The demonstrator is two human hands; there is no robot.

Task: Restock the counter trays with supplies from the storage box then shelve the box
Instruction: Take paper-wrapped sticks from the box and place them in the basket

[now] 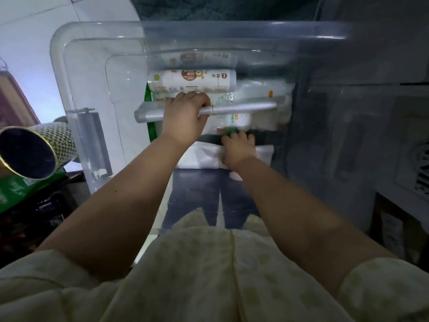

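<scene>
I look down into a clear plastic storage box (58, 66) held close in front of me. Inside lie a printed white paper roll (192, 81), flat white packs (262, 89) and a long grey roll (243, 107). My left hand (185, 115) is closed around the grey roll near its middle. My right hand (239, 147) is lower in the box, lying on a white packet (202, 156) with its fingers over a dark strip, next to something green (229, 131). That hand is blurred and its thumb is hidden, so its grip is unclear.
A patterned cylindrical tin (30, 152) lies on its side on a green carton (14, 191) at the left. A grey appliance with a vent (417, 173) stands at the right. A white tiled wall (34, 31) is behind the box.
</scene>
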